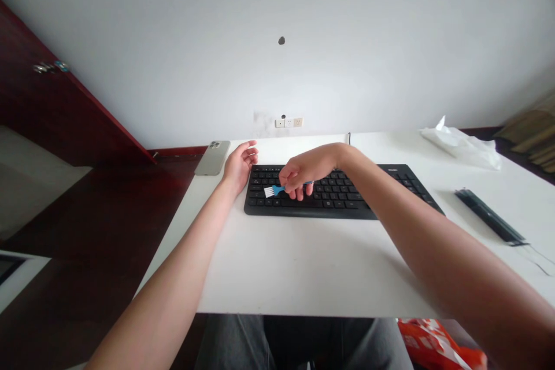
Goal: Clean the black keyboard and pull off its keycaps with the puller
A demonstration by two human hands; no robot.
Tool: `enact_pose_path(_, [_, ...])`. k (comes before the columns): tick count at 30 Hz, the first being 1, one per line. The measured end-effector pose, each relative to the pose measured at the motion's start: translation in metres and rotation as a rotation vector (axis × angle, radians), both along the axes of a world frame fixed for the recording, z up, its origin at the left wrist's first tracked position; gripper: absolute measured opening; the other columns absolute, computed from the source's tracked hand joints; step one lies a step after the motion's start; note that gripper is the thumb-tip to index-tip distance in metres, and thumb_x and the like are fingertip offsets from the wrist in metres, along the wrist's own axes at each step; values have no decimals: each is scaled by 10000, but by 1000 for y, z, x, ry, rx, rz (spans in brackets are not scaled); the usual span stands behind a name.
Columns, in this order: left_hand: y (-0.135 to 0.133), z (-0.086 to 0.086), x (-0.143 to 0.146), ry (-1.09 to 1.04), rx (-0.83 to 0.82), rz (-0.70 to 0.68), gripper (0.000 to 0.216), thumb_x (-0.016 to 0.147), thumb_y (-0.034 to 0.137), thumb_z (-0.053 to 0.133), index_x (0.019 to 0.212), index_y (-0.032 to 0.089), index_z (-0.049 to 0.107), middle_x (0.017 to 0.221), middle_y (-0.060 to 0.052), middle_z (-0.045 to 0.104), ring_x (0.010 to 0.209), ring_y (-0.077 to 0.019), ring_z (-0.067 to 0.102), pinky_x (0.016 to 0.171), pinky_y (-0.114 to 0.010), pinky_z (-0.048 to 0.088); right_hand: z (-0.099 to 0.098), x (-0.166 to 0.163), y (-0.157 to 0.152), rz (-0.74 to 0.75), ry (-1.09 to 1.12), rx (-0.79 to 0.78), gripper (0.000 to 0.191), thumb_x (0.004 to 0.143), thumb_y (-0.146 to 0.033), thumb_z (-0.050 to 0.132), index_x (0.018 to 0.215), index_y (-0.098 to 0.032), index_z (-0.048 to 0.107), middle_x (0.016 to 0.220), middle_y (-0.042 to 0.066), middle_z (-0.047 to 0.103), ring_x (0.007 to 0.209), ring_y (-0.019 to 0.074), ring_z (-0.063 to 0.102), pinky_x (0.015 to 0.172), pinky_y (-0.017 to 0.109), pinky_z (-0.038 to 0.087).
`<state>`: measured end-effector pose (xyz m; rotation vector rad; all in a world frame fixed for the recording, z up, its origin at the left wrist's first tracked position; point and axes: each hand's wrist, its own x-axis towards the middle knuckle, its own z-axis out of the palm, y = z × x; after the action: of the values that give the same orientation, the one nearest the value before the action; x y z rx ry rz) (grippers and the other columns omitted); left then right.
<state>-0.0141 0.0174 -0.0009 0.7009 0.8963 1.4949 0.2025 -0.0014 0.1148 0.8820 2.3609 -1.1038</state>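
My right hand [301,174] is over the middle of a black computer keyboard [347,203], gripping a small brush [274,190] with a blue handle and white bristles. The bristles point left and sit at or just above the keys on the keyboard's left half. My left hand [240,166] lies open, palm turned up and inward, at the keyboard's top left corner, holding nothing. A smartphone [212,158] in a grey-beige finish lies face down beyond that hand, near the far left edge of the white table [303,269].
A crumpled white plastic sheet [462,145] lies at the table's far right. A long dark strip-shaped object [489,217] with a thin cord lies at the right. A wall socket strip [288,122] sits behind the table. A dark red door [65,98] stands at left. An orange bag [433,347] lies on the floor.
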Motion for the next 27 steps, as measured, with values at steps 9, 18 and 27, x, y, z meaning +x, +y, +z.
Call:
enact_pose_path(9, [0,1,-2,-39,-12,-7,293,701,284,789,938,121,732,756,-28,647,628,-94,560,600,-222,437,22,15,0,-236,-78,607,245,943,-325,614,1112,-248,775,1110,108,762,935,270,706,724,324,483])
enact_pose_path(18, [-1,0,-3,-50,-19,-20,307,706,270,789,967,122,723,767,-20,653,627,-87,575,604,-214,449,16,5,-9,-178,-190,570,239,892,-246,636,1065,-221,799,1060,136,764,870,277,717,692,344,472])
enact_pose_path(27, [-1,1,-3,-35,-23,-20,303,706,274,792,964,134,715,759,-13,648,619,-85,573,598,-212,445,23,5,-14,-181,-263,511,266,903,-268,586,1072,-197,779,1074,162,743,856,306,700,654,369,463])
